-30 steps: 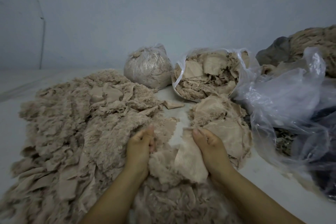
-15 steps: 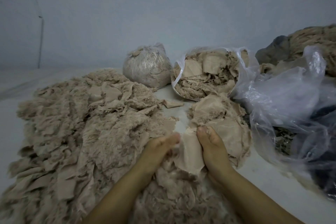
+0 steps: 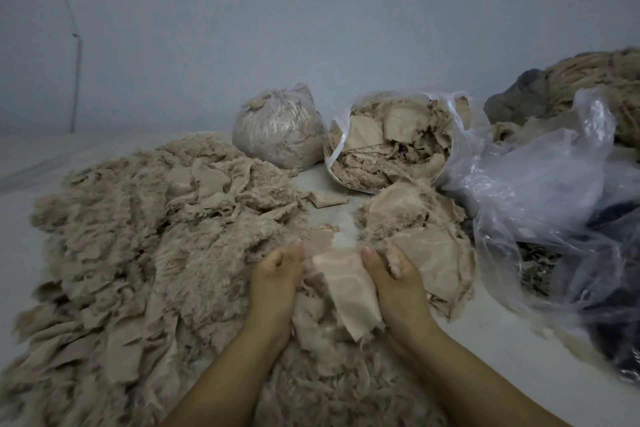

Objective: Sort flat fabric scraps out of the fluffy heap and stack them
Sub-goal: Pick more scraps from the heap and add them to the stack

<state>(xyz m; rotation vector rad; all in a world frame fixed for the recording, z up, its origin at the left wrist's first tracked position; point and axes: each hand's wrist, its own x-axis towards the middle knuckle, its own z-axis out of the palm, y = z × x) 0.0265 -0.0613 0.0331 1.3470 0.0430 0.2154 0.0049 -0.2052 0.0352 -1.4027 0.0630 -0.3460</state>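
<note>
Head view: the right hand pinches a flat scrap by its edge, just left of the stack of sorted pieces. The left hand, fingers curled, seems to pinch fluff beside the scrap, though its grip is hard to read. Further left of the stack spreads the fluffy heap. Clinging fluff could ride along onto the stack if not shaken off.

Left hand and right hand, fingers curled, side by side
</note>
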